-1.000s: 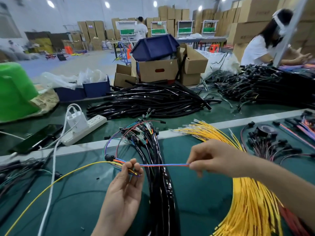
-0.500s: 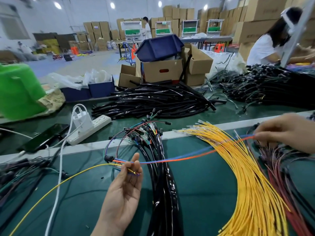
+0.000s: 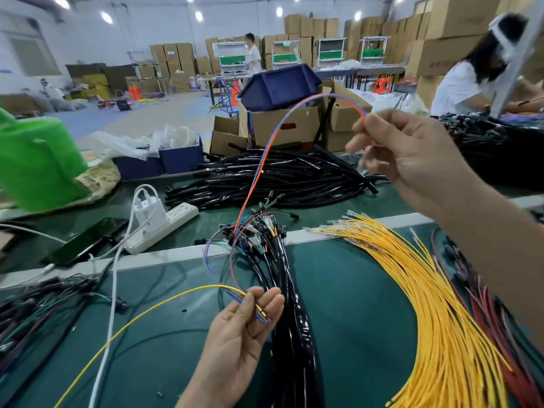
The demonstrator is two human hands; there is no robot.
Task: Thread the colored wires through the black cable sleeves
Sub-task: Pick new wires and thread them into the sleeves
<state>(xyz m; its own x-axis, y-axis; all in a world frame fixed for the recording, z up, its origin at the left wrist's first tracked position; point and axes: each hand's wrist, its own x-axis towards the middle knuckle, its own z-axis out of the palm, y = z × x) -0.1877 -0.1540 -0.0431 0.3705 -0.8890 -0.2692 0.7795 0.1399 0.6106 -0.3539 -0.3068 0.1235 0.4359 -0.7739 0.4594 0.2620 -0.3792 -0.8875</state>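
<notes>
Two hands work: the left hand (image 3: pixel 244 328) pinches a yellow wire (image 3: pixel 188 291) and coloured ends; the raised right hand (image 3: pixel 412 160) seemingly pinches orange-blue wires (image 3: pixel 263 154) arcing above black sleeves (image 3: pixel 294 334) on the green table (image 3: pixel 353 319).

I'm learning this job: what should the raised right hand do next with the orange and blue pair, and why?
Probably bring the right hand down to the left hand, laying the orange and blue wires beside the wire ends pinched there. The pair arches high, apart from that bunch, so the tips are not yet gathered.
</notes>
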